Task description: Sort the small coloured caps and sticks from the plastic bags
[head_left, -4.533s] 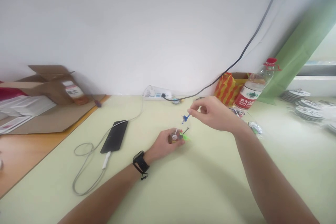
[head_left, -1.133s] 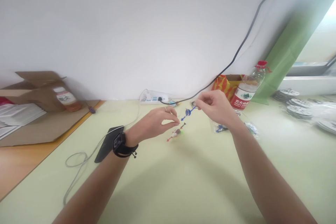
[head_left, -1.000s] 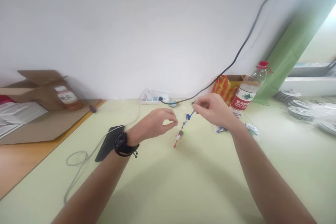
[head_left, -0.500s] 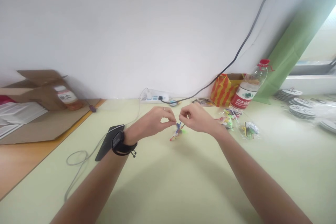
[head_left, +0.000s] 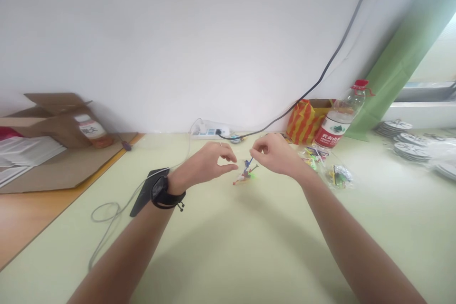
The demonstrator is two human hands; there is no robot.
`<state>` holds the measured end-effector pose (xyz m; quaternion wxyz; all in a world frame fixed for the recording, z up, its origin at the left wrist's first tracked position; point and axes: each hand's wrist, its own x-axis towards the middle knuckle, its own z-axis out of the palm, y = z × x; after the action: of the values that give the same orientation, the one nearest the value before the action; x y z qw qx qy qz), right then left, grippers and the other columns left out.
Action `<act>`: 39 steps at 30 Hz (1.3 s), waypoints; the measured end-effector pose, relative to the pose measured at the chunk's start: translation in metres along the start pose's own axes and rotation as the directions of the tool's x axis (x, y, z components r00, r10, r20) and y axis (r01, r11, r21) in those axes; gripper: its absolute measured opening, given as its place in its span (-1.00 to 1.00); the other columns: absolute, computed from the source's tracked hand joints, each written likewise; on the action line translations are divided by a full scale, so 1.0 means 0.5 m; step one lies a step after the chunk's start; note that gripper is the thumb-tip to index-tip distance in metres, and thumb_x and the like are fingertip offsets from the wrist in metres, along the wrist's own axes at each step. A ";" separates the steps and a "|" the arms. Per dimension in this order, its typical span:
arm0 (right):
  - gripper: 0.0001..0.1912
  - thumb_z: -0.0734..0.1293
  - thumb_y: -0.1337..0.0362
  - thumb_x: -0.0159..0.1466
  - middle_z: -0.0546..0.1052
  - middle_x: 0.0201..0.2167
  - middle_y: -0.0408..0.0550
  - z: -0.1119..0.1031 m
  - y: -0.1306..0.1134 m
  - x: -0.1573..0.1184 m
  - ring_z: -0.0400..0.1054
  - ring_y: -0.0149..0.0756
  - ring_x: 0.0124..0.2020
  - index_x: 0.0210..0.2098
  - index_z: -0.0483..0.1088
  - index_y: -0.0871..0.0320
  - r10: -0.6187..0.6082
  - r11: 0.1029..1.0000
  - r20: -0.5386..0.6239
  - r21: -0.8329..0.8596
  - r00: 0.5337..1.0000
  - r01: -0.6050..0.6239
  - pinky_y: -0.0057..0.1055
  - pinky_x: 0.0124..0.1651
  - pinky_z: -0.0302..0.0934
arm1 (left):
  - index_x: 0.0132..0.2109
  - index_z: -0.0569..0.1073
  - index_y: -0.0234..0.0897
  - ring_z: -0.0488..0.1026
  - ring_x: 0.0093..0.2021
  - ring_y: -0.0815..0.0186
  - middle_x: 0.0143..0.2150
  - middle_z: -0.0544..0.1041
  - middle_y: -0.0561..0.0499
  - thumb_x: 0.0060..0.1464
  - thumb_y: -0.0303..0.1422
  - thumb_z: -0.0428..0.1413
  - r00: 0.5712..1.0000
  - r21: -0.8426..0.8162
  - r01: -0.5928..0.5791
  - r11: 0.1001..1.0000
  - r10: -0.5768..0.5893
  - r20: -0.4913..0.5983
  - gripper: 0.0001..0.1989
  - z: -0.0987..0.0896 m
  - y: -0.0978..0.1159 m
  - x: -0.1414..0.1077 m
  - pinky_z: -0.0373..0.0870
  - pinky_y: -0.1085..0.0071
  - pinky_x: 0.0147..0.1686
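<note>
My right hand (head_left: 272, 154) pinches the blue upper end of a small plastic toy (head_left: 246, 171). The toy has thin blue, red and white parts and a bright green bit at its right side. It appears to hang just over the table, but whether it touches is hard to tell. My left hand (head_left: 213, 161), with a ring and a black wristwatch (head_left: 164, 192), is to its left. Its thumb and index finger are apart with nothing between them.
Bagged colourful plastic parts (head_left: 338, 175) lie right of my right hand. Behind them stand a large water bottle (head_left: 333, 126) and a striped bag (head_left: 302, 121). A black tablet-like slab (head_left: 147, 192) and a cable (head_left: 107, 221) lie left; a power strip (head_left: 210, 134) sits by the wall.
My left fingers have come off the toy and spread apart. My right hand has moved slightly right and up with the toy, which now shows more clearly between the hands.
</note>
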<state>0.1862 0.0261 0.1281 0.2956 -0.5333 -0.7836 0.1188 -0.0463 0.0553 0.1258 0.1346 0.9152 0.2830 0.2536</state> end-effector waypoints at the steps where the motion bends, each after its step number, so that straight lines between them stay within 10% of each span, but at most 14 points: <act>1: -0.75 0.26 0.27 0.20 0.42 -0.58 -0.14 -0.003 -0.001 0.000 0.18 -0.39 -0.50 -0.57 0.44 0.17 0.008 0.999 0.004 0.050 1.000 -0.008 -0.40 -0.42 -0.02 | -0.26 0.62 -0.18 0.55 -0.24 0.26 -0.24 0.65 0.02 0.20 -0.30 0.22 1.000 0.001 0.006 1.000 -0.006 0.001 -0.90 0.001 0.000 0.000 0.41 0.35 -0.20; 7: -0.75 0.29 0.24 0.21 0.52 -0.53 -0.13 -0.009 -0.004 0.003 0.28 -0.38 -0.49 -0.51 0.53 0.19 0.053 0.967 0.082 0.246 0.995 -0.072 -0.43 -0.41 0.10 | -0.28 0.62 -0.18 0.55 -0.26 0.27 -0.28 0.64 0.03 0.22 -0.32 0.19 0.999 -0.011 0.010 1.000 -0.010 -0.035 -0.87 0.004 -0.004 0.000 0.42 0.35 -0.21; 18: -0.78 0.29 0.28 0.33 0.55 -0.23 -0.02 0.025 0.003 -0.006 0.38 -0.28 -0.28 -0.45 0.43 0.13 -0.110 0.984 0.069 -0.135 0.992 0.118 -0.35 -0.20 0.12 | -0.26 0.60 -0.19 0.54 -0.26 0.26 -0.29 0.63 0.01 0.23 -0.32 0.19 0.999 0.032 0.016 0.999 -0.014 -0.033 -0.88 0.004 -0.016 0.001 0.41 0.35 -0.21; 29: -0.63 0.28 0.43 0.23 0.59 -0.12 -0.07 0.031 0.018 -0.004 0.39 -0.27 -0.25 0.00 0.48 0.05 -0.232 0.969 0.239 -0.023 0.943 0.245 -0.36 -0.17 0.14 | -0.25 0.60 -0.18 0.54 -0.24 0.28 -0.28 0.63 0.03 0.23 -0.37 0.18 1.000 0.006 0.003 1.000 -0.003 -0.030 -0.89 0.005 -0.018 -0.001 0.41 0.37 -0.18; 39: -0.76 0.36 0.25 0.23 0.62 -0.08 -0.08 0.028 0.018 -0.008 0.44 -0.14 -0.09 -0.09 0.51 0.05 -0.190 0.974 0.310 -0.057 0.932 0.218 -0.30 -0.09 0.15 | -0.27 0.59 -0.21 0.53 -0.23 0.29 -0.28 0.62 0.03 0.21 -0.35 0.20 0.999 0.023 0.035 0.999 -0.035 -0.001 -0.91 0.002 -0.012 0.000 0.40 0.38 -0.18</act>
<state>0.1855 0.0280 0.1110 0.1586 -0.4373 -0.8753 0.1322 -0.0486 0.0600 0.1225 0.1283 0.9116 0.3020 0.2479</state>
